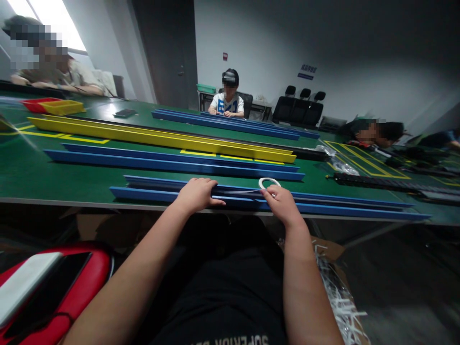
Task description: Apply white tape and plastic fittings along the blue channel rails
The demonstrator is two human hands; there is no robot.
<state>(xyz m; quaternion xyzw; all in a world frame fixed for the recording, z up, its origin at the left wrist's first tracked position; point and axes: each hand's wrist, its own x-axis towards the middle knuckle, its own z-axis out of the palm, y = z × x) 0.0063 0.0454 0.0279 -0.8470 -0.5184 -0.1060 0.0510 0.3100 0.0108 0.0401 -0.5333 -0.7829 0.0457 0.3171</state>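
Note:
A long blue rail (341, 203) lies along the near edge of the green table (53, 177). My left hand (197, 194) rests palm down on it, fingers curled over the top. My right hand (282, 205) pinches a small white tape roll (269, 182) that stands just above the rail. A thin strip of tape stretches from the roll leftwards along the rail to my left hand.
More blue rails (172, 163) and a yellow rail (161, 137) lie further back. Red and yellow bins (53, 105) stand far left. Other people sit across and to the right. A red stool (53, 292) is at my left; a box of white strips (338, 297) is at my right.

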